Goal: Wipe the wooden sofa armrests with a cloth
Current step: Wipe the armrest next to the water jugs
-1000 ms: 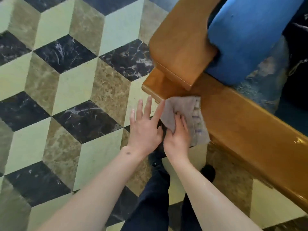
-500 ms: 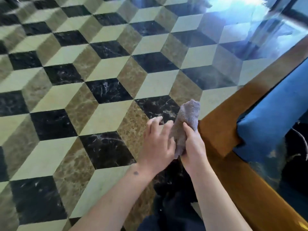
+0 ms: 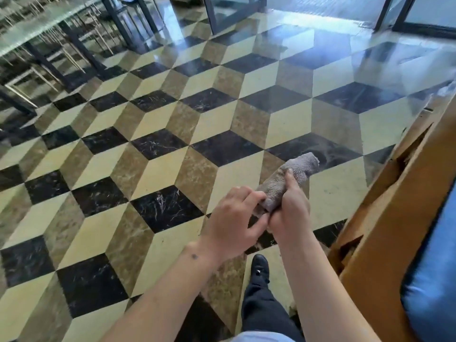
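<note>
A grey-brown cloth (image 3: 291,178) is bunched up in the air over the floor, clear of the sofa. My right hand (image 3: 288,208) grips its lower part, thumb across the front. My left hand (image 3: 234,220) sits just to the left, fingers curled onto the cloth's lower edge. The wooden sofa frame (image 3: 385,243) with its armrest runs along the right edge of the view, a short way right of both hands. A blue cushion (image 3: 434,280) lies inside it.
Cube-patterned marble floor (image 3: 158,174) spreads ahead and left. A glass-topped table with dark legs (image 3: 49,28) stands at the far left. Glass doors with dark frames (image 3: 237,8) line the back. My dark shoe (image 3: 259,267) and trouser leg are below the hands.
The cloth has left the sofa's wood and been gathered into a bundle between both hands. My view has lifted from the sofa corner to the open floor, the sofa sliding to the right edge.
</note>
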{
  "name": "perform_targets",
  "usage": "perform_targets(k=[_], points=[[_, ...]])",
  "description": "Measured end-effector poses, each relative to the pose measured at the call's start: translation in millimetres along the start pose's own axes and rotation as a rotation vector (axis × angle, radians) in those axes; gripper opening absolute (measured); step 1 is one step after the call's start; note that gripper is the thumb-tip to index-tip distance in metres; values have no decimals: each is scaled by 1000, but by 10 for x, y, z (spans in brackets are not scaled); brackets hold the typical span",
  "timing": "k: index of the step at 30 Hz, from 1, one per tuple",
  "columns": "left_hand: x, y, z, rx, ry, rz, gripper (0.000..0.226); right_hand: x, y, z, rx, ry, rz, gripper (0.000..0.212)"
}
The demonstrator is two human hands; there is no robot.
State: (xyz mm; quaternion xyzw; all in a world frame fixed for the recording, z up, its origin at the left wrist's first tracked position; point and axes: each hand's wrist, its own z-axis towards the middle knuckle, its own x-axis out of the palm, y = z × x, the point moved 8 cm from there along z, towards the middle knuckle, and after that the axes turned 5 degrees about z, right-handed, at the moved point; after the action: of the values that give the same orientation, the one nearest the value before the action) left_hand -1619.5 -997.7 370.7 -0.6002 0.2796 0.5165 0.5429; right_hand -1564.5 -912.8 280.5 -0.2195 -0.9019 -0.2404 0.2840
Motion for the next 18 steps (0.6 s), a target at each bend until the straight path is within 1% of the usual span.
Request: perform_targets(k=[2,5,7,10,12,15,18], points=[[-13,132,583,46,39,14,38,329,233,347,-40,-25,32,44],[-57,193,1295,122,51,35,37,728,561,706,-108,-23,9,47],[-92,199,1719,103,46,-56,37,942,790,871,-161,-41,-36,46],[-111,212,2345,15,43,-261,37,1240,1181,1104,-237,-79,-148,45],[-88,163,2766,8,78,-315,41,1428,1449,1287,-259,-89,-136,43],[-10,77,3493,61,137,-269,50,1708,1922,1603,-349,-111,-120,32],[131,-18,4301,165,162,-159,31,2014,2371,2018,-452,-137,-179,20]])
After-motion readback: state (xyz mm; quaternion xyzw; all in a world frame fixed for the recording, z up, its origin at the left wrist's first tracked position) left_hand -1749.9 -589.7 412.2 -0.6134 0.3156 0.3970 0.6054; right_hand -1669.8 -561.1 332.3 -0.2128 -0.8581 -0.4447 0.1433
